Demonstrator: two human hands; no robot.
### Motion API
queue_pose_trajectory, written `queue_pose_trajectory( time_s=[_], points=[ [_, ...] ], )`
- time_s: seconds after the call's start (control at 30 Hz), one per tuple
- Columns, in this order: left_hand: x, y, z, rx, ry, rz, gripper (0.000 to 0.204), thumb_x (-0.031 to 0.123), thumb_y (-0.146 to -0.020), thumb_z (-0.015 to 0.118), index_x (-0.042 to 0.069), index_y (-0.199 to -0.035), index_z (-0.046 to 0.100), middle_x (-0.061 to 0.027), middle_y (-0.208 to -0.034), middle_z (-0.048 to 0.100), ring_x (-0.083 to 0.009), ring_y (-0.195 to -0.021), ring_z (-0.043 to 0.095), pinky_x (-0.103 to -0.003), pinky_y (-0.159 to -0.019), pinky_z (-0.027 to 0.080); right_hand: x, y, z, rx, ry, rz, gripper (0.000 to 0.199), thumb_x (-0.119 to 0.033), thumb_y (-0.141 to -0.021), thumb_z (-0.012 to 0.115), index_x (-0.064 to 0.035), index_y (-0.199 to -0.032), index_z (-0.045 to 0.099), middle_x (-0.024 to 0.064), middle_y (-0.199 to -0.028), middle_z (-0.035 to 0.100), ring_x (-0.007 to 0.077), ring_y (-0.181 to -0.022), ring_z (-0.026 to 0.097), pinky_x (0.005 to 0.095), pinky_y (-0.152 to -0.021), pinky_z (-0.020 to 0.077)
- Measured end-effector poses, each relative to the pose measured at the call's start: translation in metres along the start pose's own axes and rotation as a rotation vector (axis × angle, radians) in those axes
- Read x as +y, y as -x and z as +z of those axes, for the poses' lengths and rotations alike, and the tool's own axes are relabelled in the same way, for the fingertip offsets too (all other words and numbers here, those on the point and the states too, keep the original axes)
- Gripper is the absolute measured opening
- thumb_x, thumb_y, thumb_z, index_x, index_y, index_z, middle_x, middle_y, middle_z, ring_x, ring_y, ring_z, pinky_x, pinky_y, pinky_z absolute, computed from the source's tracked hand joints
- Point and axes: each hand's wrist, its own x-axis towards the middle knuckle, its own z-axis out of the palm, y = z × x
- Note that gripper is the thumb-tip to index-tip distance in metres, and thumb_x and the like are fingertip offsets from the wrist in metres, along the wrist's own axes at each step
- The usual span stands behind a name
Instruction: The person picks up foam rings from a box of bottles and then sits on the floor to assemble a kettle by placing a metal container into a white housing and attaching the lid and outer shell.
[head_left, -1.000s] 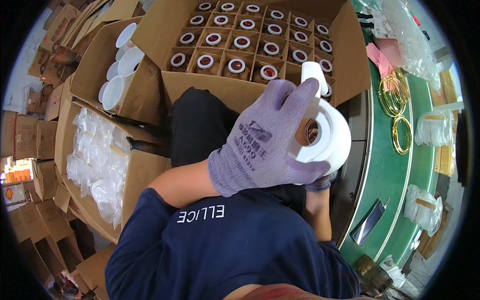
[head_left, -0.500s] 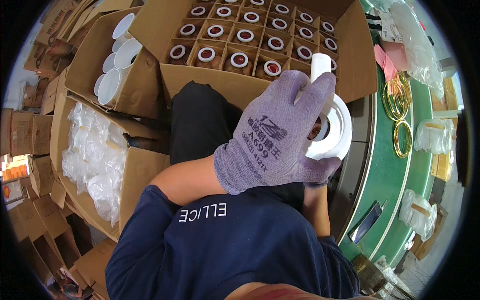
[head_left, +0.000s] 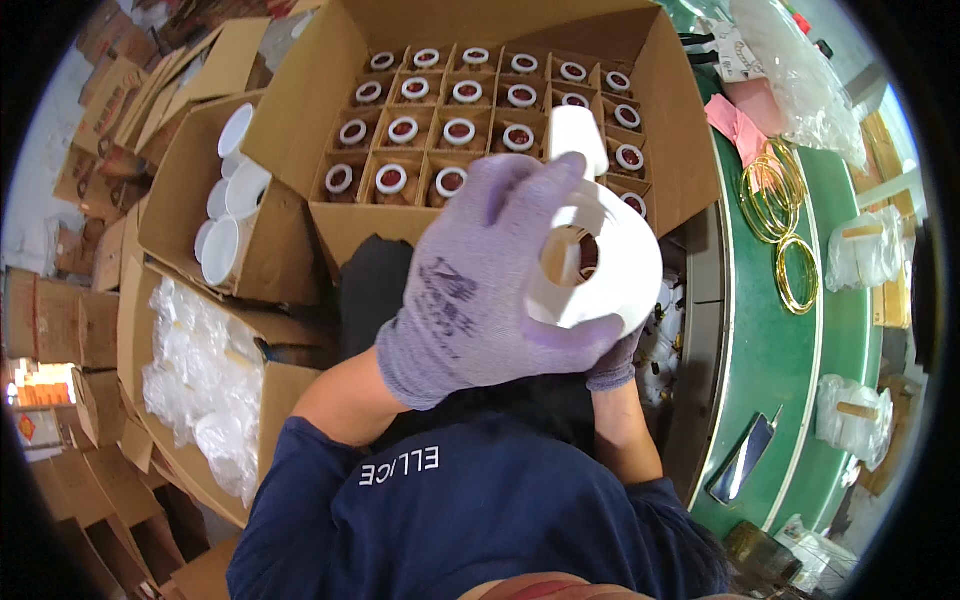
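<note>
In a grey-purple knitted glove, my left hand (head_left: 495, 275) is closed round a white plastic piece (head_left: 625, 255). This piece has a wide round body, an opening near its middle and a stubby white end sticking out at the top. My left thumb lies along its near edge, and the other fingers reach over its far side. Also gloved, my right hand (head_left: 612, 365) is below and behind the white piece, against its underside; its fingers are hidden. Just beyond my hands, a divided cardboard box (head_left: 690, 150) holds several jars (head_left: 403, 130) with white rims and dark red centres.
On the left, one carton (head_left: 290, 235) holds white cups (head_left: 221, 250) and another (head_left: 130, 330) holds clear plastic bags (head_left: 205, 385). A green bench (head_left: 765, 370) on the right bears gold rings (head_left: 797, 275), a phone (head_left: 743, 460) and pink cloth (head_left: 738, 130). Cartons (head_left: 120, 500) stand piled far left.
The view has shifted. My hands and the white piece have moved a little left against the box, and the piece has turned, showing more of its broad round side.
</note>
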Motion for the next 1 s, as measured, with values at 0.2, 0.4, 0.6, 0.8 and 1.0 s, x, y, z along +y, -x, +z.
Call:
queue_pose_trajectory(
  time_s=[0.2, 0.4, 0.6, 0.8, 1.0],
  points=[
    [-0.043, -0.054, -0.019, 0.021, 0.331, -0.112, 0.084, 0.03, -0.069, 0.081, -0.003, -0.138, 0.046, -0.0158, -0.121, 0.059, -0.0261, -0.107, 0.06, -0.038, -0.092, 0.052, 0.0, -0.038, -0.008, 0.227, -0.197, 0.097, 0.057, -0.05, -0.097, 0.046, -0.0162, -0.143, 0.05, 0.0075, -0.144, 0.052, 0.0262, -0.131, 0.051, 0.0471, -0.109, 0.0425],
    [-0.204, -0.103, -0.015, 0.138, 0.607, -0.287, 0.06, 0.027, -0.089, 0.064, -0.005, -0.136, 0.049, -0.0147, -0.12, 0.061, -0.0214, -0.109, 0.059, -0.033, -0.099, 0.046, -0.016, -0.067, -0.031, 0.412, -0.206, 0.105, 0.059, -0.055, -0.097, 0.039, -0.0232, -0.147, 0.04, 0.0065, -0.152, 0.04, 0.0356, -0.138, 0.043, 0.0672, -0.106, 0.0395],
    [-0.358, -0.048, 0.067, 0.472, 0.671, -0.637, 0.054, 0.026, -0.093, 0.063, -0.001, -0.137, 0.048, -0.0103, -0.127, 0.058, -0.0227, -0.115, 0.056, -0.04, -0.095, 0.048, -0.027, -0.038, -0.051, 0.505, -0.172, 0.156, 0.063, -0.058, -0.094, 0.038, -0.0268, -0.149, 0.038, 0.0054, -0.152, 0.044, 0.036, -0.135, 0.048, 0.0659, -0.105, 0.0407],
    [-0.352, -0.014, 0.086, 0.443, 0.308, -0.689, 0.064, 0.031, -0.097, 0.06, -0.004, -0.146, 0.037, -0.0194, -0.145, 0.046, -0.0311, -0.131, 0.047, -0.039, -0.111, 0.035, -0.014, 0.002, -0.098, 0.425, 0.966, -0.078, 0.075, -0.063, -0.094, 0.042, -0.0202, -0.153, 0.029, 0.0158, -0.153, 0.039, 0.0458, -0.136, 0.041, 0.065, -0.106, 0.0406],
    [-0.232, 0.02, 0.043, 0.198, -0.053, -0.196, 0.039, 0.009, -0.085, 0.069, -0.003, -0.121, 0.062, -0.0172, -0.122, 0.062, -0.0291, -0.116, 0.059, -0.039, -0.103, 0.044, -0.043, 0.015, -0.066, 0.26, 0.638, 0.123, 0.075, -0.053, -0.091, 0.06, -0.0072, -0.147, 0.041, 0.0223, -0.147, 0.045, 0.0479, -0.131, 0.046, 0.0606, -0.106, 0.0434]
  ],
)
